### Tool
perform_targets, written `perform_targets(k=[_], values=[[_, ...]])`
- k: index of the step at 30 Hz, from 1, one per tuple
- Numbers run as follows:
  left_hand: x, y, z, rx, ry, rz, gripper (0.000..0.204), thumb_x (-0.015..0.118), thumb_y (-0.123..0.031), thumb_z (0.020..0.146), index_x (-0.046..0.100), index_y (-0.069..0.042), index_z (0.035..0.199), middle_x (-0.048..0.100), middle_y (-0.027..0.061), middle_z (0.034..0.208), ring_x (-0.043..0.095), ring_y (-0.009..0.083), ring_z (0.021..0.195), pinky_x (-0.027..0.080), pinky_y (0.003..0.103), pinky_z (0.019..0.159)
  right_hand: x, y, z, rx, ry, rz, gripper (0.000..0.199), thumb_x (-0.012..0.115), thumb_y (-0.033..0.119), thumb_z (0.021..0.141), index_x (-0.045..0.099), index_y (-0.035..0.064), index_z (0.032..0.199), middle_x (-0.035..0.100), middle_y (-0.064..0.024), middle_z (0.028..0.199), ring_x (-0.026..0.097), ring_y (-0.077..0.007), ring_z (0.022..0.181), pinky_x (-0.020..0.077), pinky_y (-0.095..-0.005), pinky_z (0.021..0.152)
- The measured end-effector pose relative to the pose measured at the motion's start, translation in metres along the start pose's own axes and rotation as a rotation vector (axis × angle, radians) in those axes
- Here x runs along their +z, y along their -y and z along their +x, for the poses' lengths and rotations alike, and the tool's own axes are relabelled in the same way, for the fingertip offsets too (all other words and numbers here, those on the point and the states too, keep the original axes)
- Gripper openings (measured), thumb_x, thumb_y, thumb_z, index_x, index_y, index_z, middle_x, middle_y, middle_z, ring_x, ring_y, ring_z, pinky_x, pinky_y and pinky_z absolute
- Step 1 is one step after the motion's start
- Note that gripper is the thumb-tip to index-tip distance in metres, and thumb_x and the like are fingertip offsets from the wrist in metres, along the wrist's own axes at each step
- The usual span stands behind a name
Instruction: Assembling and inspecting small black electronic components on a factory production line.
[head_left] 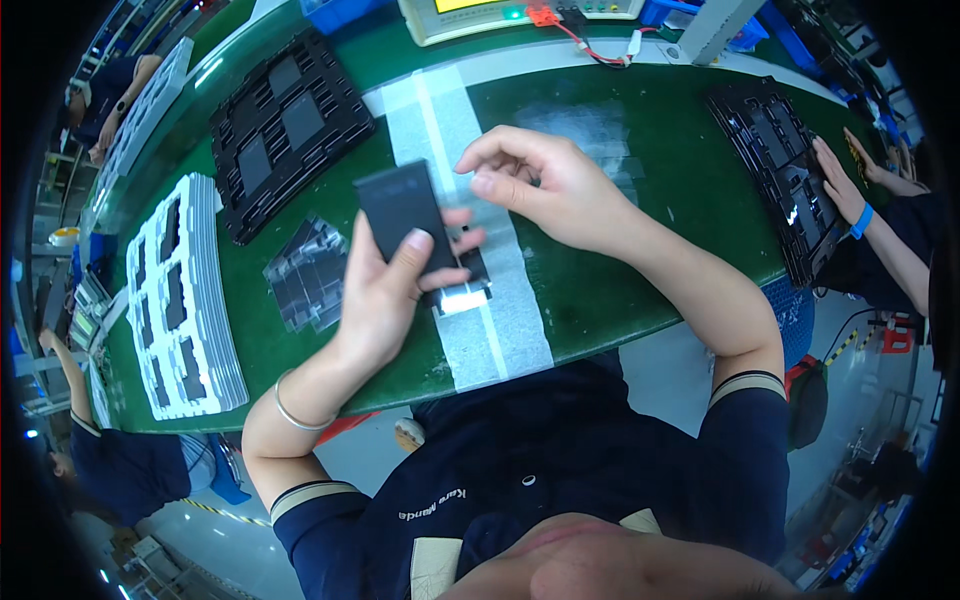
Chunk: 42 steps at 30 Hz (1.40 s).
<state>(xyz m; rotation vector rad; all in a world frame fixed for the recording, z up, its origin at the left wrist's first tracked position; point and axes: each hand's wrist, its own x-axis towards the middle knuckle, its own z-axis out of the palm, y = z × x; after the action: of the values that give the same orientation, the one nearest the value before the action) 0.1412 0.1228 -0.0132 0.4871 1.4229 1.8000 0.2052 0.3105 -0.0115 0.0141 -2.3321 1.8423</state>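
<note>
My left hand (385,290) grips a flat black rectangular block (402,208), phone-sized, its thumb on the near face and its fingers behind. The block is tilted above a pale strip (510,320) fixed across the green bench top. Partly behind the left fingers, a dark piece with a bright, shiny end (463,299) lies on the strip. To the right of the block hovers my right hand (545,185), fingers curled, thumb and forefinger apart with nothing visible between them. Left of my left hand lie crumpled, glossy dark film pieces (308,275).
A black pocketed tray (290,125) with flat dark pieces lies at the back left. Stacked white trays (190,310) stand at the left edge. At the right, a co-worker's hand (838,180) touches another black tray (775,175). An instrument (520,22) with red leads stands at the back.
</note>
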Motion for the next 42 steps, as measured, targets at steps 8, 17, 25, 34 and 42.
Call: perform_targets(k=[8, 17, 25, 34, 42], values=[[-0.015, 0.010, -0.020, -0.126, 0.270, -0.032, 0.035, 0.037, -0.019, 0.095, 0.037, 0.000, 0.124, 0.054, 0.0164, 0.113, 0.058, 0.0242, 0.101, 0.054, 0.029, 0.071, 0.026, 0.008, 0.001, -0.108, 0.078, -0.018, 0.012, 0.060, 0.013, 0.083, 0.058, 0.0010, 0.084, 0.055, 0.0006, 0.072, 0.048, -0.0057, 0.065, 0.0380, -0.0214, 0.058], [-0.020, 0.022, -0.026, -0.199, 0.399, -0.144, 0.032, 0.039, -0.024, 0.095, 0.050, 0.004, 0.105, 0.059, 0.0125, 0.096, 0.063, 0.0219, 0.082, 0.054, 0.028, 0.062, 0.013, -0.012, -0.013, 0.056, 0.324, 0.453, 0.032, 0.064, 0.031, 0.081, 0.055, -0.0001, 0.084, 0.052, -0.0066, 0.082, 0.052, -0.0150, 0.081, 0.0436, -0.0303, 0.070], [-0.018, 0.022, -0.030, -0.268, 0.587, -0.254, 0.035, 0.037, -0.027, 0.096, 0.053, 0.004, 0.097, 0.060, 0.0119, 0.090, 0.063, 0.0174, 0.067, 0.051, 0.025, 0.054, 0.024, -0.017, -0.012, 0.062, 0.487, 0.677, 0.071, 0.070, 0.043, 0.070, 0.050, -0.0045, 0.119, 0.049, -0.0206, 0.118, 0.048, -0.0294, 0.112, 0.0399, -0.0423, 0.093], [-0.017, 0.021, -0.029, -0.300, 0.623, -0.260, 0.034, 0.037, -0.026, 0.096, 0.054, 0.003, 0.097, 0.060, 0.0104, 0.085, 0.063, 0.0165, 0.065, 0.050, 0.025, 0.054, 0.023, -0.017, -0.010, 0.025, 0.518, 0.712, 0.067, 0.073, 0.039, 0.068, 0.052, -0.0015, 0.118, 0.053, -0.0201, 0.113, 0.049, -0.0283, 0.109, 0.0376, -0.0412, 0.094], [-0.016, 0.016, -0.022, -0.149, 0.389, 0.272, 0.033, 0.039, -0.024, 0.094, 0.058, 0.003, 0.088, 0.060, 0.0070, 0.070, 0.059, 0.0115, 0.051, 0.046, 0.021, 0.046, 0.016, -0.009, -0.011, -0.042, 0.232, 0.188, 0.030, 0.059, 0.027, 0.084, 0.058, 0.0003, 0.071, 0.051, -0.0038, 0.068, 0.045, -0.0127, 0.062, 0.0341, -0.0268, 0.055]])
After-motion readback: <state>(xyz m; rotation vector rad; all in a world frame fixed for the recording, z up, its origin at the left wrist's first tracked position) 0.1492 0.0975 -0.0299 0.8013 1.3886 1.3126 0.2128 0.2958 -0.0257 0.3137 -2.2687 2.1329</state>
